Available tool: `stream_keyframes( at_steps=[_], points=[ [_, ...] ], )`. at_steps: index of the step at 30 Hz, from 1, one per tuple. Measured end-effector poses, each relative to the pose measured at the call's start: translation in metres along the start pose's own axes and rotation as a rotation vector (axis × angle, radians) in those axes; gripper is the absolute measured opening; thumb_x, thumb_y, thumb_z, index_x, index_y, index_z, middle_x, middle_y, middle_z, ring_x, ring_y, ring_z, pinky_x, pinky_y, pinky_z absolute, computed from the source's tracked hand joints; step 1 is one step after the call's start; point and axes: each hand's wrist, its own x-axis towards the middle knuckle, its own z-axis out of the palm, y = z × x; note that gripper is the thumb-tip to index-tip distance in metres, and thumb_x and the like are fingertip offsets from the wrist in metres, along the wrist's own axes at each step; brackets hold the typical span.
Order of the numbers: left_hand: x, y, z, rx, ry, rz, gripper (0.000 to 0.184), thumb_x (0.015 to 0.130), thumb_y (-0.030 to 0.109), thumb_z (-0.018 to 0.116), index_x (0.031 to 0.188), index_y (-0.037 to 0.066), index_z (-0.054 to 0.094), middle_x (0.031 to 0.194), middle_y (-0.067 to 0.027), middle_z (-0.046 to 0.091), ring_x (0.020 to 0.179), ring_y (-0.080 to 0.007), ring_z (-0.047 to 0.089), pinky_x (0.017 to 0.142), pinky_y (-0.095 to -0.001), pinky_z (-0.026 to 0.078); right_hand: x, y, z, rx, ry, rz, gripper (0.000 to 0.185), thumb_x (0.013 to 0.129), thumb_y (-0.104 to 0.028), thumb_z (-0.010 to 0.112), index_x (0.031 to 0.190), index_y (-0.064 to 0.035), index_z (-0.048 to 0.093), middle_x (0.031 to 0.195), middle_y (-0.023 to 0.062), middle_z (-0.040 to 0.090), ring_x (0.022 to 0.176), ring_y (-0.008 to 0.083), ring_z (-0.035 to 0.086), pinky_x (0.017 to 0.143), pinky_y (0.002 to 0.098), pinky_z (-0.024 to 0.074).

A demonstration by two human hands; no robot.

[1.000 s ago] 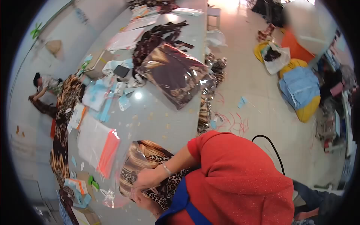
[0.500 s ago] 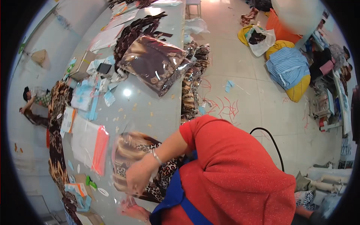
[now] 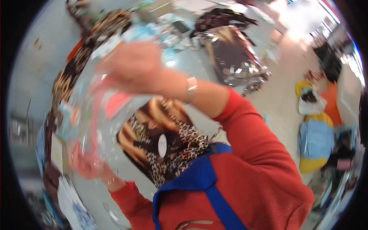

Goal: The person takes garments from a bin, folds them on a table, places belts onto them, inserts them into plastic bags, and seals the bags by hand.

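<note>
Between my raised hands stretches a clear plastic bag [image 3: 90, 119] with a pink-red strip along its edge. My right hand [image 3: 132, 65], blurred by motion, grips the bag's upper end above the table. Lower down at the left, my left hand [image 3: 86, 161] is closed on the bag's other end, its fingers seen through the film. On the table just in front of my blue apron lies a folded leopard-print garment [image 3: 176, 134], brown and tan, with a white oval label [image 3: 163, 145] on top. Neither hand touches the garment.
A packed dark garment in shiny plastic [image 3: 239, 57] lies farther up the table [image 3: 191, 65], near dark fabric strips [image 3: 226, 21]. A pink-edged stack of bags [image 3: 117, 103] sits behind my right hand. Patterned cloth [image 3: 63, 84] lines the left edge. Blue striped cloth [image 3: 316, 140] rests on yellow sacks at right.
My hands have left the folded garment and risen to the left, spreading the plastic bag between them. The white label now shows on the garment. The camera view has turned.
</note>
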Motion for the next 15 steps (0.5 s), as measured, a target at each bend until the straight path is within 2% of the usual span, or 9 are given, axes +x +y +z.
stream_keyframes(
  at_steps=[1, 2, 3, 4, 5, 8, 11, 14, 15],
  points=[
    [-0.024, -0.022, -0.003, 0.032, -0.038, -0.085, 0.021, 0.087, 0.003, 0.053, 0.107, -0.004, 0.058, 0.109, -0.0181, 0.059, 0.101, -0.0283, 0.059, 0.086, -0.0395, 0.052, -0.022, 0.003, 0.016, -0.02, 0.014, 0.003, 0.018, 0.068, -0.031, 0.077, 0.079, -0.0203, 0.068, 0.065, -0.0032, 0.058, 0.054, 0.0149, 0.056, 0.047, 0.028, 0.0414],
    [-0.044, -0.037, 0.0, 0.053, -0.081, -0.165, 0.022, 0.088, 0.005, 0.052, 0.108, -0.004, 0.058, 0.112, -0.0183, 0.058, 0.101, -0.0278, 0.059, 0.085, -0.0401, 0.053, -0.048, 0.006, 0.028, -0.023, -0.086, 0.1, 0.018, 0.07, -0.034, 0.074, 0.08, -0.0216, 0.066, 0.067, -0.0043, 0.058, 0.059, 0.015, 0.057, 0.05, 0.0308, 0.0428],
    [-0.051, -0.03, 0.011, -0.104, -0.02, -0.473, 0.019, 0.091, 0.009, 0.052, 0.104, -0.003, 0.059, 0.118, -0.0175, 0.056, 0.1, -0.0275, 0.059, 0.081, -0.0382, 0.054, -0.07, 0.01, 0.036, -0.037, -0.2, 0.087, 0.015, 0.072, -0.031, 0.071, 0.08, -0.0213, 0.064, 0.067, -0.0051, 0.056, 0.061, 0.0149, 0.057, 0.053, 0.0323, 0.0432],
    [-0.065, -0.039, 0.013, -0.15, 0.002, -0.671, 0.019, 0.092, 0.01, 0.053, 0.106, -0.002, 0.058, 0.118, -0.0173, 0.056, 0.1, -0.0267, 0.059, 0.08, -0.036, 0.054, -0.096, 0.013, 0.047, -0.033, -0.405, 0.167, 0.011, 0.075, -0.029, 0.068, 0.078, -0.0209, 0.061, 0.065, -0.0061, 0.053, 0.064, 0.0146, 0.057, 0.055, 0.0332, 0.0437],
    [-0.078, -0.049, 0.016, -0.168, 0.011, -0.873, 0.019, 0.092, 0.01, 0.053, 0.107, -0.001, 0.057, 0.119, -0.017, 0.056, 0.099, -0.0259, 0.059, 0.079, -0.0338, 0.054, -0.121, 0.019, 0.055, 0.08, -0.416, 0.208, 0.012, 0.078, -0.032, 0.065, 0.08, -0.0204, 0.063, 0.07, -0.0025, 0.056, 0.069, 0.0197, 0.059, 0.056, 0.0361, 0.0444],
    [-0.099, -0.059, 0.029, -0.26, 0.172, -1.279, 0.022, 0.093, 0.01, 0.052, 0.113, 0.002, 0.052, 0.116, -0.0164, 0.057, 0.098, -0.0231, 0.059, 0.07, -0.0277, 0.053, -0.184, 0.024, 0.078, 0.019, -0.54, 0.31, 0.014, 0.08, -0.03, 0.063, 0.086, -0.0169, 0.063, 0.073, 0.0023, 0.056, 0.074, 0.0232, 0.059, 0.061, 0.0389, 0.0462],
    [-0.19, -0.158, -0.002, -0.382, 0.04, -1.419, 0.036, 0.09, 0.007, 0.053, 0.124, 0.003, 0.042, 0.121, -0.0164, 0.053, 0.1, -0.0236, 0.058, 0.059, -0.0238, 0.048, -0.249, 0.021, 0.099, -0.036, -0.612, 0.492, 0.015, 0.082, -0.028, 0.061, 0.089, -0.0142, 0.063, 0.074, 0.0068, 0.056, 0.076, 0.0266, 0.06, 0.065, 0.0414, 0.0474],
    [-0.198, -0.151, 0.009, -0.564, 0.107, -1.612, 0.044, 0.09, 0.003, 0.052, 0.132, 0.005, 0.041, 0.119, -0.0171, 0.055, 0.095, -0.0185, 0.058, 0.054, -0.0187, 0.043, -0.287, 0.015, 0.1, 0.025, -0.745, 0.838, 0.016, 0.084, -0.022, 0.056, 0.094, -0.0099, 0.061, 0.081, 0.0131, 0.061, 0.08, 0.0311, 0.062, 0.068, 0.0445, 0.0482],
    [-0.208, -0.159, 0.007, -0.601, 0.025, -1.612, 0.047, 0.089, 0.002, 0.052, 0.134, 0.006, 0.039, 0.12, -0.0175, 0.054, 0.096, -0.017, 0.058, 0.055, -0.0178, 0.043, -0.284, 0.013, 0.084, 0.07, -0.809, 0.956, 0.017, 0.085, -0.017, 0.053, 0.096, -0.0074, 0.06, 0.083, 0.015, 0.062, 0.082, 0.0331, 0.062, 0.069, 0.0456, 0.0487]
  ],
)
